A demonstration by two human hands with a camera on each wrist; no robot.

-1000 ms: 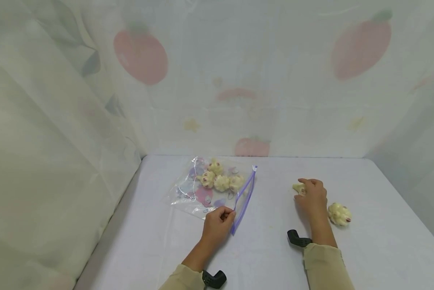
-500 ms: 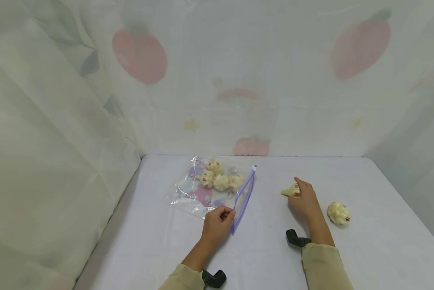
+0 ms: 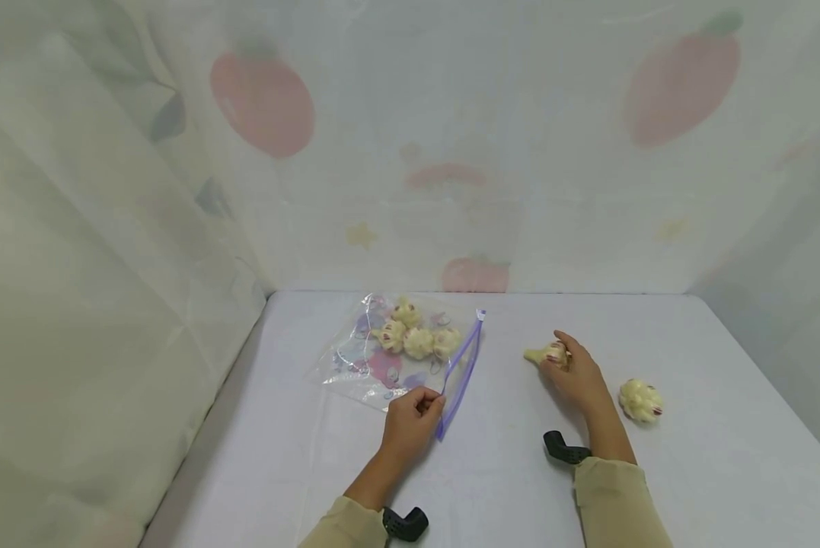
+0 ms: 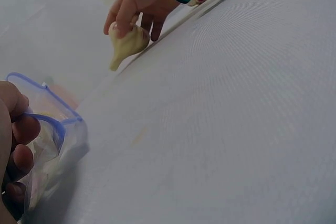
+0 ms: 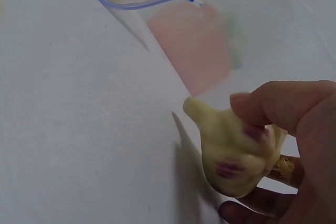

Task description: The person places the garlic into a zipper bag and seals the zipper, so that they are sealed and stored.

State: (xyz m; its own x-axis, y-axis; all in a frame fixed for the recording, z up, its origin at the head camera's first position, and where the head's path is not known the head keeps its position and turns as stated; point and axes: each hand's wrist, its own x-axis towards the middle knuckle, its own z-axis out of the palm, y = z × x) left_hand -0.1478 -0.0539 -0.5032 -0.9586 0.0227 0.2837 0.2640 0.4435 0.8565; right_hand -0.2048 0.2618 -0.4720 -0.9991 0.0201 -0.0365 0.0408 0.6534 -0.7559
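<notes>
My left hand (image 3: 411,426) pinches the purple-edged opening of a clear zip bag (image 3: 355,373) between thumb and fingers. Several garlic bulbs (image 3: 419,344) lie inside the bag, toward its far side. Over on the right, my right hand (image 3: 577,380) grips another garlic bulb (image 5: 231,145), its stem pointing left toward the bag. In the right wrist view the thumb presses on top of this bulb and the fingers curl beneath it; a shadow lies on the table beside it. The left wrist view shows the bag's mouth (image 4: 55,103) parted a little.
One more garlic bulb (image 3: 640,401) lies on the white table (image 3: 492,487), right of my right forearm. A patterned curtain (image 3: 560,152) hangs behind the table, and more fabric (image 3: 108,304) hangs along its left side.
My right hand has shifted a little to the left with its garlic bulb, whose stem and body show more now. My left hand and the bag have stayed put.
</notes>
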